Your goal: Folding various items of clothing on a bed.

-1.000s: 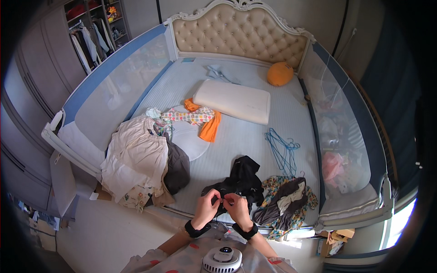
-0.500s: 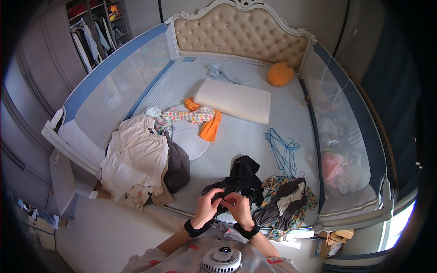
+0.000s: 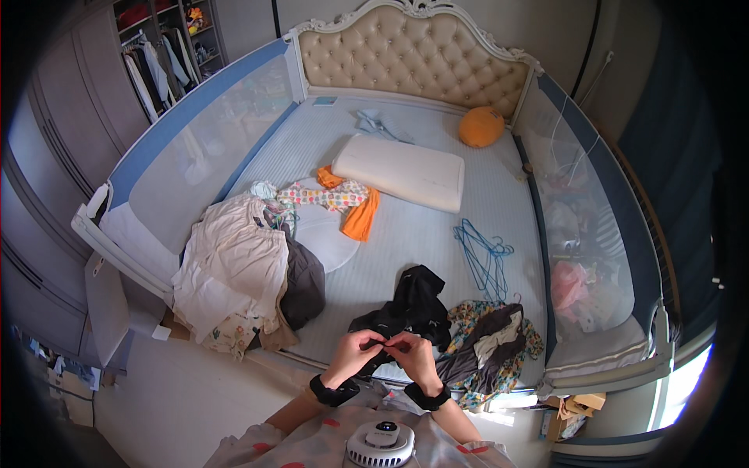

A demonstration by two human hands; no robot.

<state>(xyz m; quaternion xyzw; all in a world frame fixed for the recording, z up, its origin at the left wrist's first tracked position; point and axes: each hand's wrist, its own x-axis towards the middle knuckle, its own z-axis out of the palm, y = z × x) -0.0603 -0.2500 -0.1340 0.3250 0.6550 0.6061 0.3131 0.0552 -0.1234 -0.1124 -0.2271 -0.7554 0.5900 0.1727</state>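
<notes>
a wide bed (image 3: 413, 242) fills the room, fenced along both sides by mesh rails (image 3: 257, 97), probably to guard its edges. a heap of pale clothes (image 3: 230, 249) hangs over the near left corner, seemingly dropped there loose. farther in, a white pillow (image 3: 399, 173) lies flat, aslant across the mattress. the black garment (image 3: 420, 300) lies crumpled at the bed's near edge, within easy reach of the wearer, with a patterned cloth (image 3: 532, 337) bunched just to its right. a bundle of blue hangers (image 3: 484, 261) rests beyond that cloth, kept together in one tangle.

at the near edge, the left hand (image 3: 351, 355) and the right hand (image 3: 416, 360) meet fingertip to fingertip, the grip of each pinched closed on a dark bit of the black garment; so fine a hold suggests a small part, too small to make out from here.

of the containers, the wardrobe (image 3: 86, 93) stands open at its far end, with shirts and dark clothes (image 3: 160, 66) hung in a row. on the floor at right, a cardboard box (image 3: 556, 427) holds brown and pale scraps, hard to identify.
</notes>
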